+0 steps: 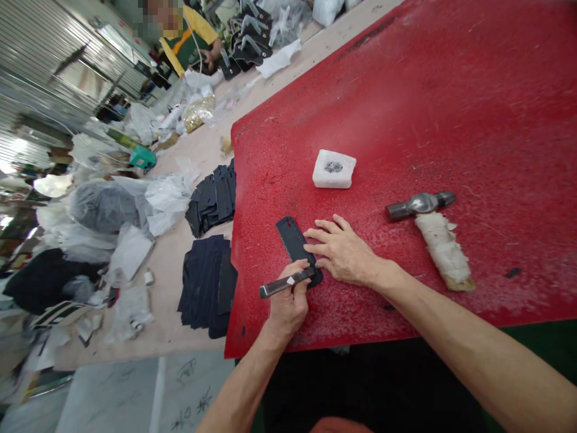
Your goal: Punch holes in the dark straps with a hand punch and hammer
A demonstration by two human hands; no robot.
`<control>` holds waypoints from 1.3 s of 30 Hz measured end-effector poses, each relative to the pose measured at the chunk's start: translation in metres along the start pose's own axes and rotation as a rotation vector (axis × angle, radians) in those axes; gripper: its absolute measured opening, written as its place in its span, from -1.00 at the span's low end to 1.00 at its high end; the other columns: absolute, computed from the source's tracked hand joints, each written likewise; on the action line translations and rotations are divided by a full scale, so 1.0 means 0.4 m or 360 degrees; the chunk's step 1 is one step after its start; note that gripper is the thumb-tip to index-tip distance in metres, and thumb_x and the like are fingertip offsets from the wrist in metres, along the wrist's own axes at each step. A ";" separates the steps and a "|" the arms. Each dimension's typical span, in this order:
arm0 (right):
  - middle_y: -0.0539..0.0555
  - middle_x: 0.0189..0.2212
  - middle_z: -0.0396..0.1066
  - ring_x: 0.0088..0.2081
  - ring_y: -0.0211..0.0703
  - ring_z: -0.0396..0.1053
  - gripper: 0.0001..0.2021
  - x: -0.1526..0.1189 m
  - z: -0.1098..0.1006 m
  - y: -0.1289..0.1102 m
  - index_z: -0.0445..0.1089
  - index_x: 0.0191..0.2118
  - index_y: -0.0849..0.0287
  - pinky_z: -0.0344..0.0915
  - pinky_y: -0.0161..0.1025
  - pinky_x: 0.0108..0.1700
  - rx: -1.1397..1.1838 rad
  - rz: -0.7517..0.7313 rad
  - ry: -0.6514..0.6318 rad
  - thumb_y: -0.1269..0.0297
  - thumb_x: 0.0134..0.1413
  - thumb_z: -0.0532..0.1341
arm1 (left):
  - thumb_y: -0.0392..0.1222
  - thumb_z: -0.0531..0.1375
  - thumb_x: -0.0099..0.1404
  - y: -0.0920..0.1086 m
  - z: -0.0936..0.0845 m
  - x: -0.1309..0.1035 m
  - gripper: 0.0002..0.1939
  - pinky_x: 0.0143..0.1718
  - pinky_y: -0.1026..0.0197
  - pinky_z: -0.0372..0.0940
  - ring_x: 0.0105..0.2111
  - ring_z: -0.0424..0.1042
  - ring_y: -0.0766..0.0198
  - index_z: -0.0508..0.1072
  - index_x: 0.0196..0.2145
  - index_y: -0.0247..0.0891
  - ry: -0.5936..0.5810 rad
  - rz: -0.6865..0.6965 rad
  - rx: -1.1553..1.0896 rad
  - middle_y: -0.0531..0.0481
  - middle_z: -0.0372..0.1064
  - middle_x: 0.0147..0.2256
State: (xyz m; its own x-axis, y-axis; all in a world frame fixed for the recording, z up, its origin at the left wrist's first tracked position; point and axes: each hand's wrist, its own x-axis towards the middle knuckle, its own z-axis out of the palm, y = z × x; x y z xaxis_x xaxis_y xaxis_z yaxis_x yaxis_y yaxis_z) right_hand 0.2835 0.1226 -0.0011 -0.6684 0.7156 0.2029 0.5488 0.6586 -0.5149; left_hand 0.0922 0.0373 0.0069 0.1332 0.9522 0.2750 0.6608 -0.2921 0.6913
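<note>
My left hand (288, 300) is closed round a dark metal punch-like tool (282, 285), whose tip end is at the lower part of a dark strip (293, 237). The strip lies flat on the red mat (406, 114) and has a small slot near its upper end. Beside the strip's right edge, my right hand (345, 249) is spread with fingers apart, its fingertips at the strip. A hammer (442, 240) with a wrapped handle lies to the right of my right hand. Beyond the hands stands a white block (333, 170) with small dark metal bits on top.
Two stacks of dark pieces (207, 282) (211, 198) lie left of the mat. Plastic bags (108, 204) and a teal object (142, 157) are farther left. A person in a yellow and green top (189, 45) is at the far side, near black bags (250, 39).
</note>
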 end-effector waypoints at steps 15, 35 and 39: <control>0.06 0.20 0.27 0.26 0.15 0.05 -0.67 0.001 -0.001 -0.002 0.42 0.08 -0.02 -0.18 0.23 0.28 -0.0023 -0.0006 -0.0019 0.22 0.21 0.17 | -0.28 0.08 0.36 -0.015 0.001 0.003 -0.80 -0.01 0.04 0.42 -0.09 0.51 0.15 0.45 -0.11 -0.22 -0.0010 -0.0037 -0.0004 -0.11 0.51 -0.10; 0.03 0.21 0.26 0.25 0.15 0.06 -0.67 0.002 -0.002 -0.009 0.42 0.08 -0.05 -0.17 0.24 0.27 -0.0070 -0.0003 -0.0038 0.21 0.20 0.18 | -0.17 0.16 0.35 -0.021 -0.014 -0.030 -0.81 -0.07 0.10 0.45 -0.17 0.54 0.17 0.53 -0.16 -0.23 0.0190 -0.0299 -0.0285 -0.08 0.55 -0.17; 0.03 0.21 0.26 0.24 0.13 0.08 -0.68 0.001 -0.001 -0.008 0.42 0.07 -0.05 -0.18 0.23 0.28 -0.0061 0.0000 -0.0027 0.20 0.21 0.18 | -0.19 0.17 0.35 -0.020 -0.013 -0.033 -0.82 -0.03 0.09 0.43 -0.12 0.52 0.18 0.52 -0.14 -0.21 0.0167 -0.0303 -0.0296 -0.07 0.53 -0.12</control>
State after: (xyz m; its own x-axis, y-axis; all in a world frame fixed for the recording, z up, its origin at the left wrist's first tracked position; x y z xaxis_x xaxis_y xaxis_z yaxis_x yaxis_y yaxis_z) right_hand 0.2819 0.1209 0.0009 -0.6768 0.7116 0.1886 0.5671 0.6673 -0.4827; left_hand 0.0812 0.0265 0.0010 -0.0639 0.9798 0.1896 0.5184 -0.1297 0.8452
